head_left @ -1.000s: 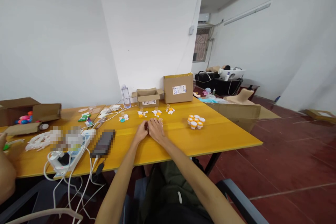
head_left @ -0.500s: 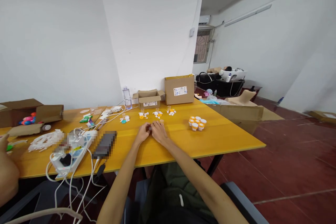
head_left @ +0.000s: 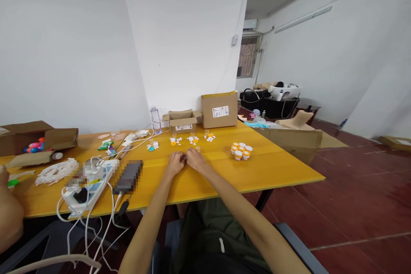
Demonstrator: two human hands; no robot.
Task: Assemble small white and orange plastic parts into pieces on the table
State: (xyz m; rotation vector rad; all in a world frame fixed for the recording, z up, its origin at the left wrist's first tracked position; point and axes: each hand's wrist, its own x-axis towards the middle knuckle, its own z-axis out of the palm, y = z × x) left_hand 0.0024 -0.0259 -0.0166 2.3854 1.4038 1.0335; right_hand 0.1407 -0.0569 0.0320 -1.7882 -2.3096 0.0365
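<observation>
My left hand (head_left: 176,162) and my right hand (head_left: 195,160) meet over the middle of the yellow table (head_left: 212,180), fingers curled in toward each other. Something small and dark is pinched between them, too hidden by the fingers to name. Just beyond my right hand stands a small clear cup (head_left: 198,149). Behind the hands lie small piles of white and orange pieces (head_left: 193,140), and a pile with a teal piece (head_left: 151,147). To the right, several small jars with white and orange lids (head_left: 242,150) stand grouped together.
Two cardboard boxes, one open (head_left: 183,123) and one taller (head_left: 219,110), stand by the wall with a clear bottle (head_left: 155,120). On the left are a power strip (head_left: 93,190) with trailing cables, a dark phone-like device (head_left: 129,176), and another person's arm (head_left: 9,218).
My fingers have shifted slightly around the small thing, my right hand's fingers curling further. At the far left, the other person's hand has moved a little beside a green object.
</observation>
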